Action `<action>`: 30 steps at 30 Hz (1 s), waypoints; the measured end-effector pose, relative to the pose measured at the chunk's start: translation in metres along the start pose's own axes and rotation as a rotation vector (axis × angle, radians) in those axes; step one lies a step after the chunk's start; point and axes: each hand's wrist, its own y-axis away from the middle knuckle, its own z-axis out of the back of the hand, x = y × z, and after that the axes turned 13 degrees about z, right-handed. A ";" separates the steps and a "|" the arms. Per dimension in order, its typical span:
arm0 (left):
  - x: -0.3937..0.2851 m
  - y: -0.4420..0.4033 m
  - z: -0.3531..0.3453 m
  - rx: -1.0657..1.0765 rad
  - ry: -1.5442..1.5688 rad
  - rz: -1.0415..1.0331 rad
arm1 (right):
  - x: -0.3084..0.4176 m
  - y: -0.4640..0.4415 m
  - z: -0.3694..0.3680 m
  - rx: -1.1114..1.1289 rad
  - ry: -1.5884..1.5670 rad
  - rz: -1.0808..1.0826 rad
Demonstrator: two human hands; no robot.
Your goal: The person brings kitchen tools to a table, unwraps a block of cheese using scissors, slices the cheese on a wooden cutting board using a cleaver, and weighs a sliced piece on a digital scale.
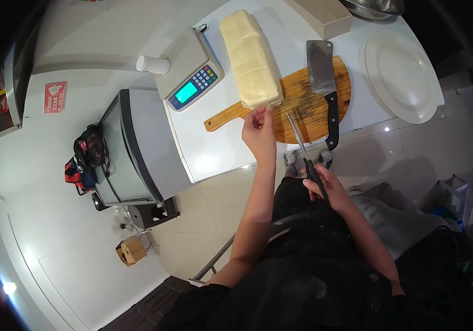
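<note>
A long pale-yellow block, seemingly in clear plastic wrap, lies partly over the left side of a round wooden cutting board. At its near end, my left hand is closed with the fingertips pinching the edge of the wrapper. My right hand grips a pair of scissors by the black handles. Their metal blades point up toward the board's near edge and look nearly closed. A cleaver with a black handle rests on the board's right part, its handle overhanging the near edge.
Left of the block stands a digital scale with a lit green display, near a white cup. A white oval platter sits at the table's right. Behind are a cardboard-like box and a metal bowl.
</note>
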 end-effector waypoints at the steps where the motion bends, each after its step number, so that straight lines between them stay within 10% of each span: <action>1: -0.002 0.002 0.000 -0.005 0.000 -0.001 | 0.001 0.000 -0.002 0.002 -0.003 0.004; 16: -0.030 -0.026 0.008 0.086 -0.884 -0.678 | -0.050 -0.029 0.005 0.107 -0.301 -0.015; 30: -0.047 -0.036 0.016 0.358 -0.843 -0.427 | -0.128 -0.080 -0.027 0.123 -0.627 0.200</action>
